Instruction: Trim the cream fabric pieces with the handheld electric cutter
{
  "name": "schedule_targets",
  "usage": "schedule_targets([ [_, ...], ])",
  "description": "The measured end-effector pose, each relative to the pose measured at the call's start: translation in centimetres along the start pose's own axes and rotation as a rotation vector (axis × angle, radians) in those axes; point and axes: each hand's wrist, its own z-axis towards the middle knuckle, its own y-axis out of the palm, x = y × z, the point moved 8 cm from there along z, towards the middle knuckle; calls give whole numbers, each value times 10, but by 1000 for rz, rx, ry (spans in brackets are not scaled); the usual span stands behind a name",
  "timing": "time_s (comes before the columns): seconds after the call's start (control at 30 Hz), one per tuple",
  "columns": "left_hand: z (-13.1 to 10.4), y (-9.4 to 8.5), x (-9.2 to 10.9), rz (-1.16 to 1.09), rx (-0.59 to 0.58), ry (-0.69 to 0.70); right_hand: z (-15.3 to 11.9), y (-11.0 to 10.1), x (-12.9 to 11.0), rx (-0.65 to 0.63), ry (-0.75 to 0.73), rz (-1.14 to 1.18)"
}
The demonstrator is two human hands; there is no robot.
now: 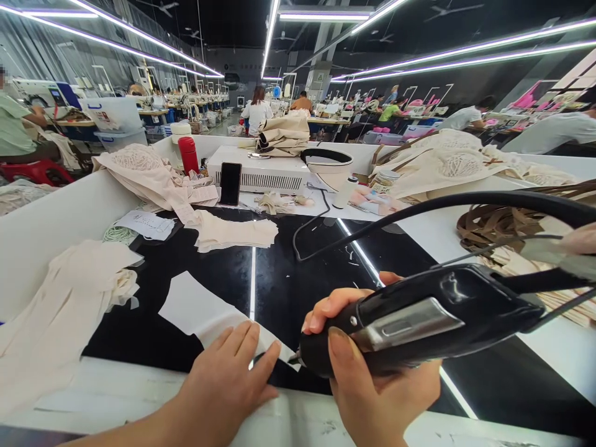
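My left hand (pixel 233 372) lies on a white fabric piece (pixel 189 304), fingers stretched out and pressing near its lower edge. The piece rests on a glossy black sheet (pixel 158 341) and narrows toward the right. My right hand (pixel 372 385) is wrapped round a black hand-held power tool (pixel 419 323) with a silver plate on its side. Its thin metal tip touches or nearly touches the fabric's narrow right end, just beside my left fingers. A thick black cable (pixel 447 202) arches above the tool. Part of my left palm and the fabric beneath it are hidden.
Beige fabric pieces (pixel 56 310) are heaped at left, and a smaller stack (pixel 233 230) lies behind the white piece. A phone (pixel 230 184) leans against a white box (pixel 274 174). Brown straps (pixel 484 226) lie at right. Several people sit at sewing stations beyond.
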Motion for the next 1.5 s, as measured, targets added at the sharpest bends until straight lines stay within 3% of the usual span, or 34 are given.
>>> schedule_targets([
  [0.43,-15,13,14,76,-75,21,14,8,9,23,25,59],
  [0.63,-14,9,18,91,-70,31,15,16,14,-33,6,75],
  [1.13,-10,1,18,53,-34,46,11,14,18,-83,21,43],
  [1.5,-9,0,17,-1,-34,48,18,24,19,-30,25,96],
])
